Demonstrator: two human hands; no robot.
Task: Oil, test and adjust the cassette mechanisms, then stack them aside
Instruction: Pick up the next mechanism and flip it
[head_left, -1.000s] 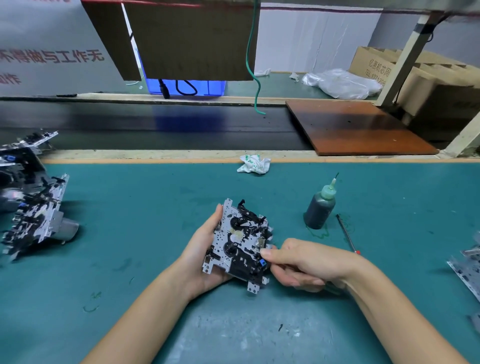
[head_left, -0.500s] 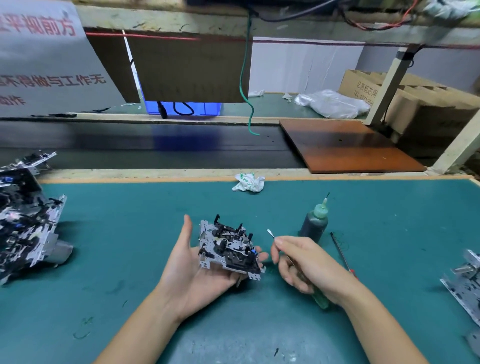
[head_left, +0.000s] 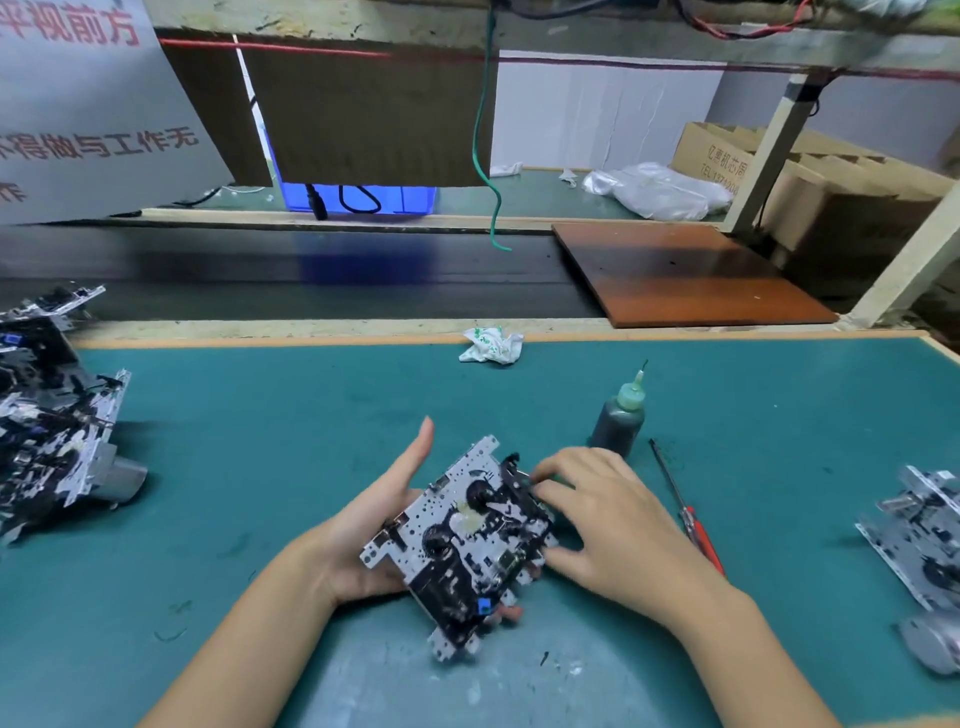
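I've tilted the cassette mechanism (head_left: 462, 540) upright again; my left hand (head_left: 363, 540) cradles it underneath, thumb free, right hand (head_left: 608, 525) pinching its right edge, above the surface's (head_left: 260, 441) near edge, open room leftward.

My left hand (head_left: 363, 540) and right hand (head_left: 613, 525) are bare: no gloves, rings or watch. Both forearms are uncovered up to the frame edge; no sleeve shows. Nails are short and unpainted
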